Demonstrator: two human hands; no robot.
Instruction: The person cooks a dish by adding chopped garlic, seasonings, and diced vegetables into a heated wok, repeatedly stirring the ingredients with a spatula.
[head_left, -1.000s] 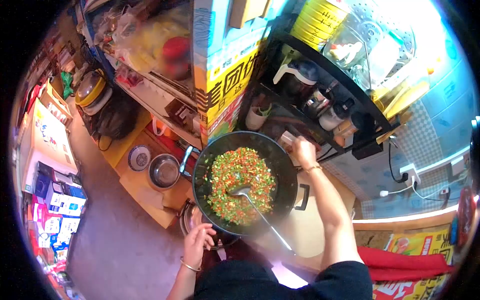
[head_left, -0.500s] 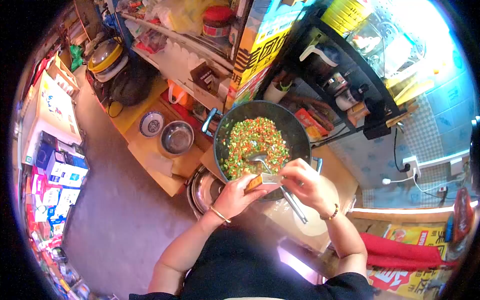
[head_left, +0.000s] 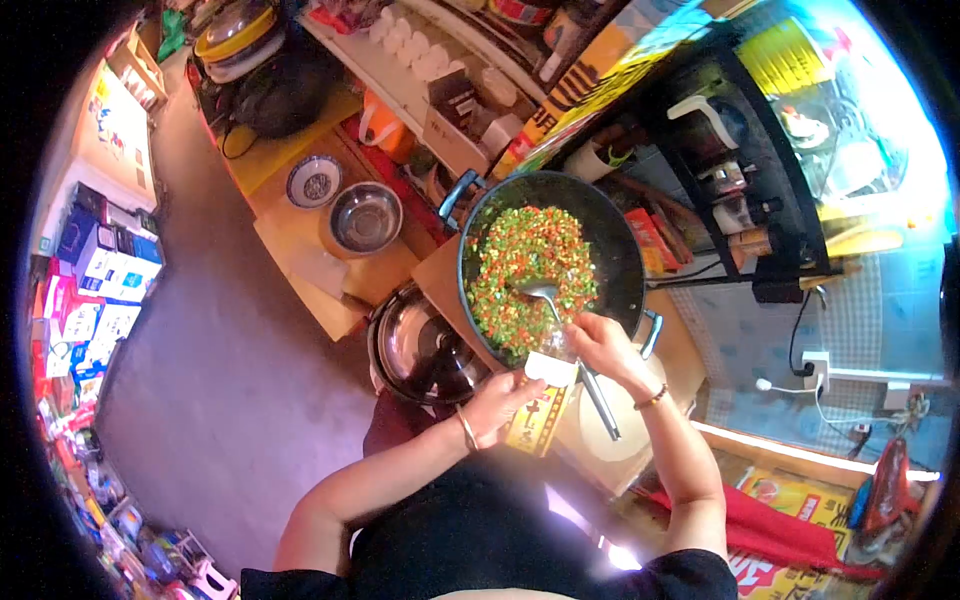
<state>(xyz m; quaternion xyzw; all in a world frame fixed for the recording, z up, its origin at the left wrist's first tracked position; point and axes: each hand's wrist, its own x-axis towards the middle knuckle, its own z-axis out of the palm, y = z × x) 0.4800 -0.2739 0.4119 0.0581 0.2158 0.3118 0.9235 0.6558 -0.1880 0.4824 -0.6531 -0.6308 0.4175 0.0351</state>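
Note:
A dark wok (head_left: 615, 225) holds chopped green and red vegetables (head_left: 525, 250). Its metal ladle (head_left: 598, 400) rests with the bowl in the food and the handle over the near rim. Just outside that rim, my left hand (head_left: 495, 408) grips a small yellow box (head_left: 537, 420) with a white flap raised. My right hand (head_left: 605, 350) is closed at the near edge of the wok, beside the ladle handle, pinching something clear, perhaps a small bag, too faint to make out.
Left of the wok are a steel bowl (head_left: 366, 218), a patterned bowl (head_left: 314, 182) and a lidded pot (head_left: 425, 350). A black shelf (head_left: 790, 170) with jars stands at the right. Red cloth (head_left: 760, 525) lies at the lower right.
My right hand came back from the shelf side, and my left hand took hold of the box. Since then the box has tilted, and my right hand has moved off it towards the wok.

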